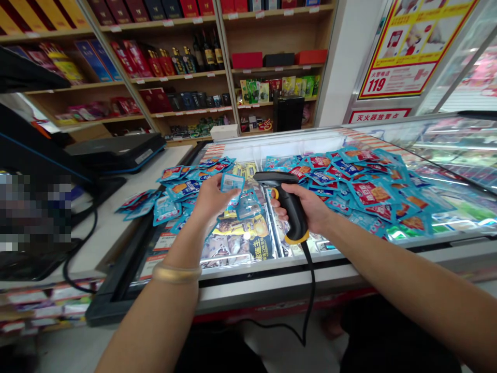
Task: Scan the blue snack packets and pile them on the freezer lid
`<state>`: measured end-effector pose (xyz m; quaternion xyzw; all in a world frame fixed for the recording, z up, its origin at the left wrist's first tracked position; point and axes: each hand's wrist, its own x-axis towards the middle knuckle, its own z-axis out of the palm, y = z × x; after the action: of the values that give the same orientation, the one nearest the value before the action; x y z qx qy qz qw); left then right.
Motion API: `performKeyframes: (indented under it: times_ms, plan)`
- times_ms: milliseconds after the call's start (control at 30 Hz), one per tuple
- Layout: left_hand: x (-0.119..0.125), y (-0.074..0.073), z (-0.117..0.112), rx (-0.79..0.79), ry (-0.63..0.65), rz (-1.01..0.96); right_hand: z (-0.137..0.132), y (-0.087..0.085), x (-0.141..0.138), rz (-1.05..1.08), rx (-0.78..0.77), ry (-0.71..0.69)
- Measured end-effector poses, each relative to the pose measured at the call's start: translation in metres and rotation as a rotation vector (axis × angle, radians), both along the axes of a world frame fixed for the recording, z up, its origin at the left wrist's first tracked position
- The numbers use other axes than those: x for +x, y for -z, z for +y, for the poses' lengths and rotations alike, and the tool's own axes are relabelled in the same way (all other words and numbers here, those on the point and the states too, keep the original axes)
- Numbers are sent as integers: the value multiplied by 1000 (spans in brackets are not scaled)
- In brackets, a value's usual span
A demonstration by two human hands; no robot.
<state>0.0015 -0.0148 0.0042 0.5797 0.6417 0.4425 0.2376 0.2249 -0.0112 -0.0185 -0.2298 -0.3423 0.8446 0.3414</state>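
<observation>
My left hand [212, 202] pinches a small blue snack packet [232, 182] and holds it up over the glass lid of a chest freezer [248, 264]. My right hand [306, 207] is wrapped round the grip of a black and yellow barcode scanner [289, 204], whose head points left toward the packet. The scanner's black cable [310, 290] hangs down past the freezer's front edge. Two heaps of like blue and red packets lie on the glass, a left heap [182, 191] and a right heap [368, 191].
A white counter [112, 228] at left carries a black till terminal [116, 150] and cables. Shelves of boxes and bottles [186, 62] stand behind. A second freezer [458, 140] runs along the right. A red and yellow poster [411, 46] hangs on the wall.
</observation>
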Motion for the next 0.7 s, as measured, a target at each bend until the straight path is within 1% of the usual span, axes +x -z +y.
performKeyframes:
  times_ms: [33, 100, 267, 400, 533, 700]
  plan:
    - [2, 1, 0, 17, 23, -16, 0, 0, 0, 5, 4, -10]
    - [5, 3, -1, 48, 47, 23, -2, -1, 1, 13, 7, -34]
    - [8, 5, -5, 62, 51, 243, -5, -4, 1, 0, 20, -81]
    - [10, 4, -5, 36, 31, 354, -7, -4, 1, -28, 35, -98]
    - [11, 5, -5, 24, 26, 415, -7, -3, 0, -28, 46, -108]
    - [12, 6, -6, 27, 11, 444, -5, 0, 1, -23, 61, -110]
